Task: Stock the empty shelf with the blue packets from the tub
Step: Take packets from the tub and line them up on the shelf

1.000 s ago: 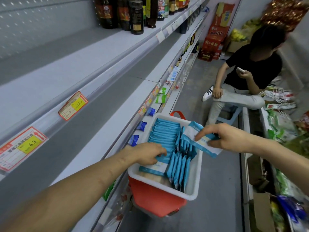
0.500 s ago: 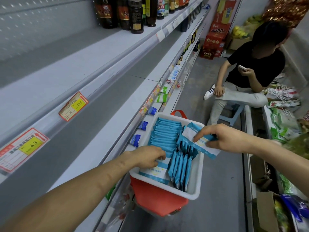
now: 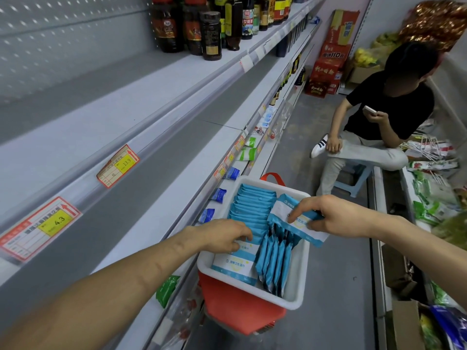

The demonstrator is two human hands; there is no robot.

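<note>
A white tub (image 3: 298, 291) sits on a red basket (image 3: 237, 311) in the aisle, filled with several blue packets (image 3: 252, 205) standing in rows. My right hand (image 3: 336, 215) holds one blue-and-white packet (image 3: 298, 228) flat above the tub's right side, index finger stretched over it. My left hand (image 3: 225, 233) reaches into the tub's near left corner and grips the top of another packet (image 3: 237, 263) lying against the wall. The empty grey shelf (image 3: 141, 188) runs along the left, level with my left forearm.
Price tags (image 3: 117, 165) hang on the shelf rails. Dark bottles (image 3: 202, 29) stand on the top shelf. Small blue and green packets (image 3: 219, 194) lie on the lower shelf. A person in a black shirt (image 3: 389, 109) sits on a stool ahead. Red cartons (image 3: 328, 64) stack at the back.
My left hand has closed on the packet in the tub's near corner. My right hand has lowered its packet slightly toward the tub. The view has shifted a little.
</note>
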